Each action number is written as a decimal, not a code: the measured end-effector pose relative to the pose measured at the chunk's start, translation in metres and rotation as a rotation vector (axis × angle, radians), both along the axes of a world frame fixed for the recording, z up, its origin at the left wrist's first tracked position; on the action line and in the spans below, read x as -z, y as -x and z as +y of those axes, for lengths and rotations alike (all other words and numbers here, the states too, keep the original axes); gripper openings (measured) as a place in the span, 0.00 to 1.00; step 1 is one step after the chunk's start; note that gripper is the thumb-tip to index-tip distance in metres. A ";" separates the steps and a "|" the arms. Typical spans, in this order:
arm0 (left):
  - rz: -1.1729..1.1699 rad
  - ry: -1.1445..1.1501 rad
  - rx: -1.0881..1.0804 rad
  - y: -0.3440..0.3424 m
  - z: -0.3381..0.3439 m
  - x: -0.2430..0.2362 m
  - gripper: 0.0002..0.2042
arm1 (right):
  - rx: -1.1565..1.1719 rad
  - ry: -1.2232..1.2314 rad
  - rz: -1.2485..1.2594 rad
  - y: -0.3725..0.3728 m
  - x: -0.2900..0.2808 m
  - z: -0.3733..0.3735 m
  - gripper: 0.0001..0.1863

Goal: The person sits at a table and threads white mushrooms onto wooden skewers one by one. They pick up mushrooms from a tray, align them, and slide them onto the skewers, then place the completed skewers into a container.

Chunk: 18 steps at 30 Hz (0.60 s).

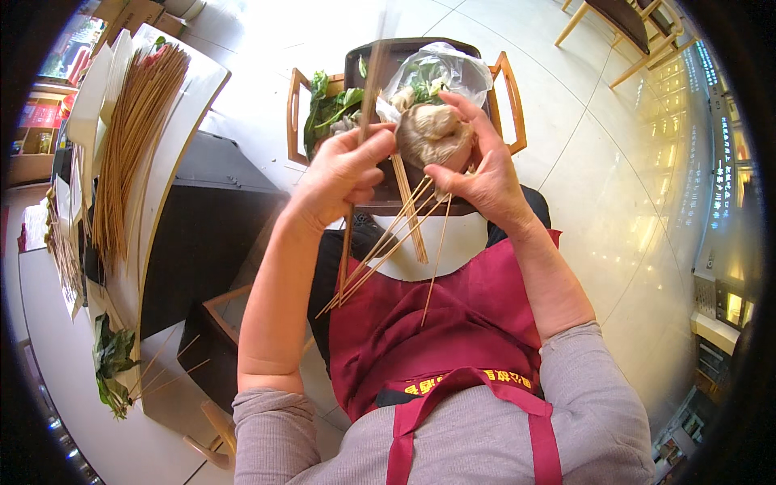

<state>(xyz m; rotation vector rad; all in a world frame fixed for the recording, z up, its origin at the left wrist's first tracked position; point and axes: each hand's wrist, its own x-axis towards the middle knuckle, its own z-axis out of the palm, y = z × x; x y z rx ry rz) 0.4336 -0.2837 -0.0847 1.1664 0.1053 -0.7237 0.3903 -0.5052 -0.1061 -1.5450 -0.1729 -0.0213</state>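
Note:
My left hand (346, 174) is closed around one or more thin bamboo skewers (373, 81), blurred and pointing up and away. Just right of it, my right hand (491, 174) grips a greyish-brown clump of oyster mushrooms (432, 137) between thumb and fingers. Several skewer sticks (380, 255) stick out below the clump toward my lap; their far ends are hidden. A loose bundle of sticks (410, 206) lies between the hands over the edge of the dark tray (376, 61). Leafy greens (331, 109) and a clear plastic bag (465, 73) with food inside lie behind.
Wooden armrests (508, 101) flank the tray. On my left, a curved white table (182, 121) bears a big bundle of bamboo skewers (137, 153). Leafy skewered greens (113, 356) lie at its near end. Wooden chairs (630, 32) stand at the far right.

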 end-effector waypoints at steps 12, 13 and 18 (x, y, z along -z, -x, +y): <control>-0.063 -0.032 -0.075 0.055 0.007 -0.021 0.17 | -0.083 -0.289 0.239 0.027 -0.025 0.021 0.32; -0.070 -0.060 -0.073 0.057 0.007 -0.022 0.18 | -0.078 -0.274 0.244 0.028 -0.025 0.021 0.27; -0.235 -0.191 -0.087 0.058 0.006 -0.027 0.24 | -0.115 -0.056 0.119 0.025 -0.019 0.021 0.28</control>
